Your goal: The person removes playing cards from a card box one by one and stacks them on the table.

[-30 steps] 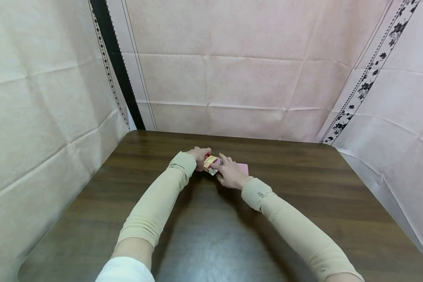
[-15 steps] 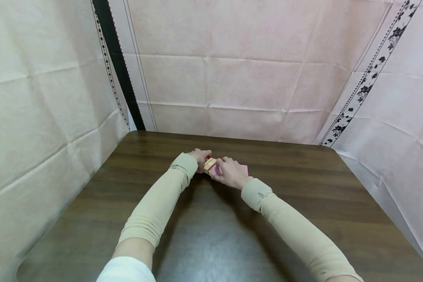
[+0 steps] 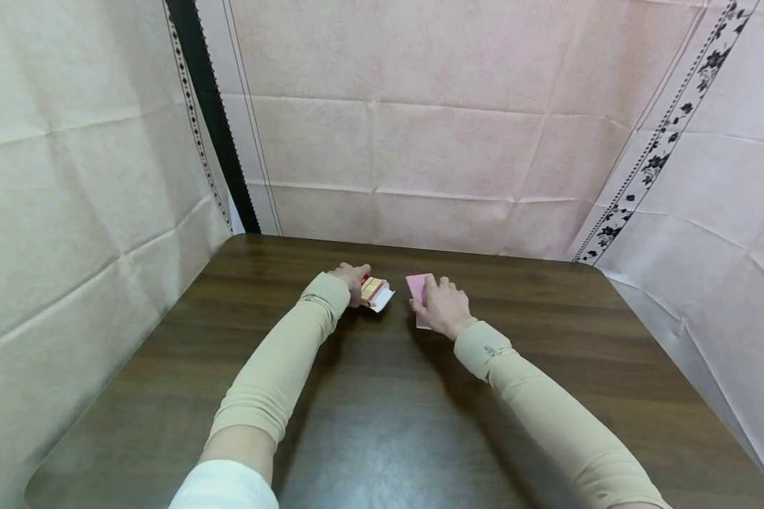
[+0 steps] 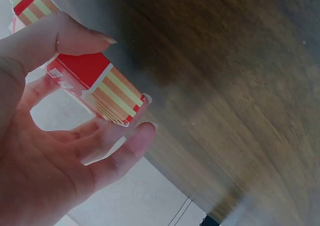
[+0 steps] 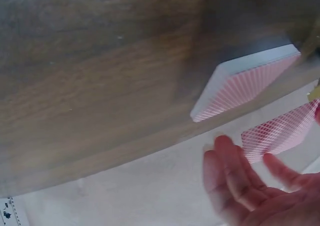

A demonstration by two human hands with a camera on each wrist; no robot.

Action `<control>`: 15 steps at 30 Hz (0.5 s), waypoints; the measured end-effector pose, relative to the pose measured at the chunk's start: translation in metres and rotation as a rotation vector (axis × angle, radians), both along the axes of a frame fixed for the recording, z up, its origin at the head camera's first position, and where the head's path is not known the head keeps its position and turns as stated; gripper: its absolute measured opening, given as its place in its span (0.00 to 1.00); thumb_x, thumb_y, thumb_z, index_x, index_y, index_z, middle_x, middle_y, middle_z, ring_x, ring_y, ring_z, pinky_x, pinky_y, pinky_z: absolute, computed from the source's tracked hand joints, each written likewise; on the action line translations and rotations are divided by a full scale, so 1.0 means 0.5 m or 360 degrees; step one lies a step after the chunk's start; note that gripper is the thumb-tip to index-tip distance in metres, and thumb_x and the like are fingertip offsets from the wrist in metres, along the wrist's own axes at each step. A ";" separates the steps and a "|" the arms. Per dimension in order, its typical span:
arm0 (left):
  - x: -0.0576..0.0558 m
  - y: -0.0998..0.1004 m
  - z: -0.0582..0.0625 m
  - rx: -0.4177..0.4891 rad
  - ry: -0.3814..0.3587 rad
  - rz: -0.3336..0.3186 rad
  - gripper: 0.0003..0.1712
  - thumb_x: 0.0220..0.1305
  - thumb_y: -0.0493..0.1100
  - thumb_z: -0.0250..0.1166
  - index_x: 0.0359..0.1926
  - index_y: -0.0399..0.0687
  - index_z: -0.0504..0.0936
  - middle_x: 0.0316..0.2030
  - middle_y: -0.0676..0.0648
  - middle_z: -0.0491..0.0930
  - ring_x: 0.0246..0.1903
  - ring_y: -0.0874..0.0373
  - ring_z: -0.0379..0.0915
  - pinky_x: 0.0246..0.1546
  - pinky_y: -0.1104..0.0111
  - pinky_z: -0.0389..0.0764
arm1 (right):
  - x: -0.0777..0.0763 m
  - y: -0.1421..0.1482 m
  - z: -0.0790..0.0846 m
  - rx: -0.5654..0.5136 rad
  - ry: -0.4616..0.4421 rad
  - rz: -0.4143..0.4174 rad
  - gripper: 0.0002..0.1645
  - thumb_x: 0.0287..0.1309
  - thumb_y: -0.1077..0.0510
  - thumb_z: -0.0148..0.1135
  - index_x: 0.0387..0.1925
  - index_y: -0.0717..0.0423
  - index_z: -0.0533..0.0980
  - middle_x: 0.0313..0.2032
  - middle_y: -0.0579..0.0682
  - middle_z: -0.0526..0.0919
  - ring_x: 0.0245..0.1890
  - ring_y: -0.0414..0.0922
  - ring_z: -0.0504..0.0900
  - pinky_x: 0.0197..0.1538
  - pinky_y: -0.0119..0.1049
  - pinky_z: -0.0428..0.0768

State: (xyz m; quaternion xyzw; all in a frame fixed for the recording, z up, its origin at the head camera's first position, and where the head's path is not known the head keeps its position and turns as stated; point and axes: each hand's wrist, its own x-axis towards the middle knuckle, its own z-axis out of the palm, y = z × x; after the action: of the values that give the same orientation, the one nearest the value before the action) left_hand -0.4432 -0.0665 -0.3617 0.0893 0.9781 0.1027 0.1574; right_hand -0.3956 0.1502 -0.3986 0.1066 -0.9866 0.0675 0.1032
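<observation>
The surface (image 3: 382,424) looks like wood, smooth and glossy. The box (image 4: 86,69) seems printed cardboard, the cards (image 5: 250,84) smooth paper; the hanging cloth (image 3: 452,145) looks matt, creased.

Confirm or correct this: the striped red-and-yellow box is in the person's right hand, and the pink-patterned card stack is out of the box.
One thing is wrong: the striped red-and-yellow box is in the person's left hand, as the left wrist view shows. The pink-patterned card stack is indeed out of the box.
</observation>
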 end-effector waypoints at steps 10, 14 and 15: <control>-0.005 -0.003 -0.002 -0.0010 0.0015 0.0000 0.37 0.50 0.36 0.68 0.61 0.56 0.64 0.53 0.37 0.63 0.44 0.46 0.66 0.40 0.60 0.70 | -0.002 0.006 -0.022 0.0139 -0.0033 -0.0236 0.35 0.62 0.33 0.49 0.49 0.62 0.70 0.39 0.65 0.80 0.40 0.60 0.80 0.38 0.54 0.78; -0.007 -0.005 -0.004 -0.0015 0.0018 0.0011 0.36 0.51 0.36 0.68 0.60 0.57 0.64 0.52 0.37 0.63 0.45 0.46 0.65 0.40 0.60 0.69 | 0.000 0.003 -0.024 0.0233 -0.0043 -0.0214 0.34 0.61 0.34 0.49 0.48 0.61 0.71 0.39 0.65 0.81 0.38 0.60 0.81 0.38 0.53 0.78; -0.008 -0.005 -0.004 -0.0020 0.0023 0.0011 0.35 0.51 0.36 0.68 0.59 0.57 0.64 0.52 0.37 0.63 0.45 0.45 0.66 0.41 0.60 0.70 | -0.001 0.002 -0.024 0.0248 -0.0052 -0.0211 0.34 0.61 0.34 0.49 0.48 0.61 0.72 0.39 0.65 0.81 0.38 0.60 0.81 0.38 0.53 0.78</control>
State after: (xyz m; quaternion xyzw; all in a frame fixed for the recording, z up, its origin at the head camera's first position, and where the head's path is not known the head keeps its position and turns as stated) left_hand -0.4472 -0.0691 -0.3637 0.0857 0.9802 0.0963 0.1505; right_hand -0.3959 0.1510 -0.4106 0.0477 -0.9953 -0.0146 0.0827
